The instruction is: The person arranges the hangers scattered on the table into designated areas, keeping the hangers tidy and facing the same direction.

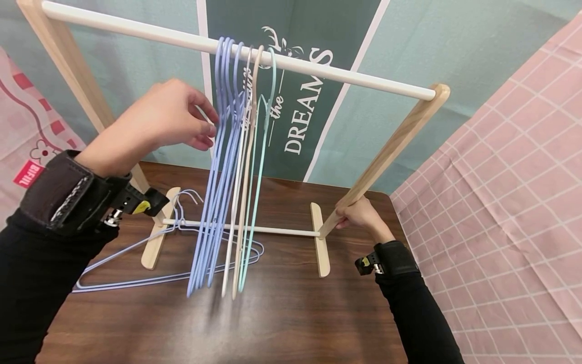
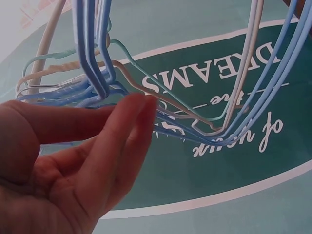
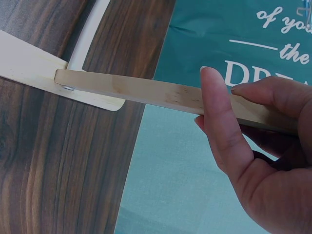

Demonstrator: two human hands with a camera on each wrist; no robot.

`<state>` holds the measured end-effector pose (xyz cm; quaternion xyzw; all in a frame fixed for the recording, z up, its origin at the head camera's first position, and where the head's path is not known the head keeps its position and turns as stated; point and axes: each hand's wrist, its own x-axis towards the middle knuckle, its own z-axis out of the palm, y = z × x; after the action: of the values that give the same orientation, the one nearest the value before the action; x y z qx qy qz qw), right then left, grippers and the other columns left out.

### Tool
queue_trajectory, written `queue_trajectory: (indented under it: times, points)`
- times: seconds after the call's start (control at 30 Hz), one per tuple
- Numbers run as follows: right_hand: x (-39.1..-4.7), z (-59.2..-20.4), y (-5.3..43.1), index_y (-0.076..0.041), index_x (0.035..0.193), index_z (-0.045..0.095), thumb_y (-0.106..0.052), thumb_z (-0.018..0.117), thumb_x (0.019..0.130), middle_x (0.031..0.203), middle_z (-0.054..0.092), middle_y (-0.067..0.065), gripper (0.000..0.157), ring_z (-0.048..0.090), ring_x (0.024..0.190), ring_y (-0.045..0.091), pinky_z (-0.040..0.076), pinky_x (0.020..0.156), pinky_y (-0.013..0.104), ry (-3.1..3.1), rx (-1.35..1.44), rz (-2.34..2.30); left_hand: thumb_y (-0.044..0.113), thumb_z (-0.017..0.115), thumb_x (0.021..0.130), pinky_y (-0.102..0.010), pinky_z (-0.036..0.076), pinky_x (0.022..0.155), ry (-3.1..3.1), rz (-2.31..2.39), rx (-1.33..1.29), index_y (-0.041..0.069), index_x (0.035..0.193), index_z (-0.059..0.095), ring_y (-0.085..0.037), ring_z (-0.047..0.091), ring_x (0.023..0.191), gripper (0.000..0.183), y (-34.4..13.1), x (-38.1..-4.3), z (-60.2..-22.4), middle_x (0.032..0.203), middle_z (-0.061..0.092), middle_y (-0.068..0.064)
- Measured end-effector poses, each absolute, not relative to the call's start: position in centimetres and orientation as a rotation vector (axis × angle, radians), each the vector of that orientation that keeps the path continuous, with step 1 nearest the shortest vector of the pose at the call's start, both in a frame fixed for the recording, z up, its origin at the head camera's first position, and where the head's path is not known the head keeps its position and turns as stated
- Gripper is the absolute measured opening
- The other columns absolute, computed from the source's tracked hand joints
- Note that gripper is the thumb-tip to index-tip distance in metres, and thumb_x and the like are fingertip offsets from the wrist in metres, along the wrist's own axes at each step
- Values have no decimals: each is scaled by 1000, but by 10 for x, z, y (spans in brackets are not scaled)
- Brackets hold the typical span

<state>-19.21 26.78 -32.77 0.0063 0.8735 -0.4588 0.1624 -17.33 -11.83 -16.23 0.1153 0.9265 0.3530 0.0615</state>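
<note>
Several blue hangers (image 1: 223, 151), a white hanger (image 1: 234, 212), a beige hanger (image 1: 249, 167) and a mint-green hanger (image 1: 256, 192) hang close together on the white top bar (image 1: 341, 74) of a small wooden clothes rack. My left hand (image 1: 182, 115) is at the left side of the blue hangers, just under their hooks. In the left wrist view its fingers look fairly straight and I see no hanger gripped between them. Low on the rack's right wooden post (image 1: 386, 146), my right hand (image 1: 361, 215) grips the wood, with fingers and thumb on either side of it.
More blue hangers (image 1: 132, 289) lie on the brown wooden table (image 1: 291, 323) at the left, around the rack's lower bar (image 1: 273, 230) and left foot. A green printed cloth (image 1: 300, 20) stands behind, and a pink checked cloth (image 1: 500, 177) is at the right.
</note>
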Motion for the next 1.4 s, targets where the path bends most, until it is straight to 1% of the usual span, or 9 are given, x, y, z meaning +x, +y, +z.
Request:
queue_trajectory:
  times: [0.13,0.3,0.47,0.57,0.7,0.8,1.0,1.13,1.4]
  points:
    - [-193,-329,268,20,109,49,4,48,87,99,54,40,28,66,66,32,51,68,46,2506,20,-1293,12,56,87,-48,37,89,2813,1010,351,-2,111,60,-14,67,65,28,-121,-174,-165,77,69,-8]
    - [-193,-329,268,18,109,49,3,48,86,100,54,39,27,66,66,31,50,70,48,2507,24,-1292,15,57,87,-45,42,85,2794,998,339,-2,109,60,-14,66,63,28,-127,-176,-172,74,69,-6]
    - [-192,-327,268,19,110,49,3,47,87,100,54,39,28,66,66,31,52,66,43,2508,13,-1278,14,58,88,-35,51,71,2750,1027,317,-3,106,59,-16,66,63,25,-133,-177,-180,74,69,-8]
    - [-192,-328,269,20,110,48,3,48,87,100,54,40,28,66,67,33,52,65,41,2508,8,-1276,11,57,88,-30,52,63,2727,1055,302,-5,105,58,-15,66,63,24,-136,-177,-185,74,68,-10]
    - [-191,-328,269,19,109,49,4,48,87,99,54,39,27,66,67,33,53,61,36,2512,13,-1273,8,57,87,-27,52,57,2719,1090,287,-8,103,58,-15,64,61,22,-139,-176,-194,72,67,-10]
    - [-192,-328,269,20,109,49,3,48,87,99,54,40,28,66,66,31,53,59,34,2506,14,-1279,6,57,86,-27,51,57,2716,1088,295,-8,101,59,-13,63,60,21,-142,-176,-201,70,66,-9]
    - [-192,-328,269,19,109,49,3,48,86,99,54,39,27,66,65,30,53,63,40,2505,13,-1282,3,56,85,-28,52,59,2687,1058,308,-9,99,59,-13,61,62,18,-148,-175,-214,71,64,-6]
    - [-193,-328,269,20,110,48,3,48,87,100,53,40,28,66,66,30,53,61,36,2493,21,-1290,1,54,85,-29,51,58,2682,1049,318,-9,98,59,-13,60,63,17,-153,-176,-223,72,64,-6]
    - [-195,-329,268,19,110,48,4,48,87,102,52,40,28,66,67,30,53,62,36,2479,26,-1309,0,56,86,-28,51,57,2616,1099,245,-9,96,58,-12,60,62,14,-158,-177,-242,71,63,-4]
